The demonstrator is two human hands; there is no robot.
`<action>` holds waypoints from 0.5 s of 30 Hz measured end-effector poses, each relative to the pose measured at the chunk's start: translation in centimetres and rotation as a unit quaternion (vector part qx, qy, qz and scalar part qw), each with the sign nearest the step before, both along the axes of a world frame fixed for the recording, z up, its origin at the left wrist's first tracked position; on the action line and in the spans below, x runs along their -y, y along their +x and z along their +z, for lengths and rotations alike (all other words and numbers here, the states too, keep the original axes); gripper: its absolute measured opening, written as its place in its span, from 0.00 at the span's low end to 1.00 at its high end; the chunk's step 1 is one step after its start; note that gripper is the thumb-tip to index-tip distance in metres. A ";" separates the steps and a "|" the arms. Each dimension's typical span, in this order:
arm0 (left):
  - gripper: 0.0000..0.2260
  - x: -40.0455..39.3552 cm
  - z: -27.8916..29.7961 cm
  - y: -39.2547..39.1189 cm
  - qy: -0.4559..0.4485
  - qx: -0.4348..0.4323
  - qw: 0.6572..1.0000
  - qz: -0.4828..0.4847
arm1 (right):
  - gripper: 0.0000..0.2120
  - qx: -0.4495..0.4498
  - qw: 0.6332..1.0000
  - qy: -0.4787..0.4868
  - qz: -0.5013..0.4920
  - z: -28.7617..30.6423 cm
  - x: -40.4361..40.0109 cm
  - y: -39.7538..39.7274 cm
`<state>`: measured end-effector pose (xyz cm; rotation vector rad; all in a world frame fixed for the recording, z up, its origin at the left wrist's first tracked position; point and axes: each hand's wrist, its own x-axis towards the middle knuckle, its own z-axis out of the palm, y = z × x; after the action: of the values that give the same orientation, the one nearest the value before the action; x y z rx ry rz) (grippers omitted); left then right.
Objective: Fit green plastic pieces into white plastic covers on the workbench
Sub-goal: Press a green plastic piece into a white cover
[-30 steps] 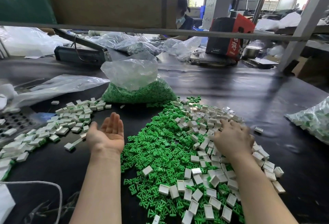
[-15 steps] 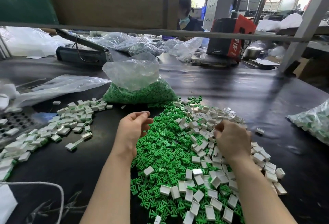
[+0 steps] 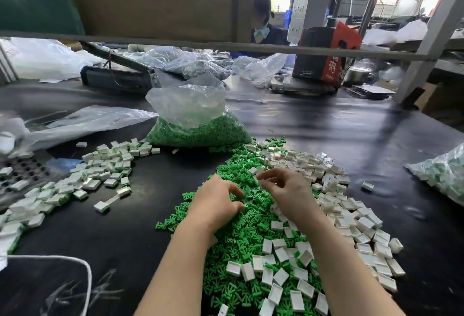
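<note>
1. Toward the left edge of the workbench (image 3: 351, 124), the finished pieces (image 3: 100, 172) lie in a loose band reaching the near-left corner. Your forearm could sweep some off as you toss more over, because the band runs so close to that edge.
2. Mid-bench, your left hand (image 3: 216, 205) sits palm-down on the green pieces (image 3: 241, 230), fingers curled into the heap. Whether it has hold of one I cannot tell. Rake too hard and you scatter pieces toward the near edge.
3. Just beside it, your right hand (image 3: 286, 190) hovers with fingers curled and thumb meeting the fingertips, seemingly pinching something small and pale, likely a cover; the blur hides it. A loose pinch could drop it back into the heap.
4. Further right, the white covers (image 3: 351, 217) overlap the green heap, so you may grab a wrong or upside-down part.
5. Behind the heaps, the open bag (image 3: 198, 119) of green stock slumps; a knock would spill more.
</note>
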<state>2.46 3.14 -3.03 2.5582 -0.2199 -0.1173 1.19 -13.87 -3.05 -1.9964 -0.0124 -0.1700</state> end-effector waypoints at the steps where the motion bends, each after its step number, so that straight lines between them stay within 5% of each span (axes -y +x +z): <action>1: 0.06 0.0 0.0 0.0 -0.002 0.002 1.000 0.000 | 0.06 -0.001 1.000 -0.017 -0.001 0.0 -0.1 0.1; 12: 0.03 0.4 -0.3 -0.1 -0.024 0.053 0.998 0.033 | 0.06 0.005 0.998 -0.055 -0.006 0.1 -0.1 -0.1; 13: 0.02 0.4 -0.3 0.0 -0.039 0.059 0.996 0.045 | 0.06 -0.003 1.000 -0.019 -0.008 0.1 -0.1 -0.2; 15: 0.02 0.3 -0.4 0.1 -0.089 0.064 0.992 0.069 | 0.09 -0.055 0.966 0.254 -0.006 0.7 0.1 0.0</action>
<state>2.56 2.82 -3.42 2.3954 -0.0977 0.1150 1.21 -13.95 -2.40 -1.4913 0.1060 -0.0602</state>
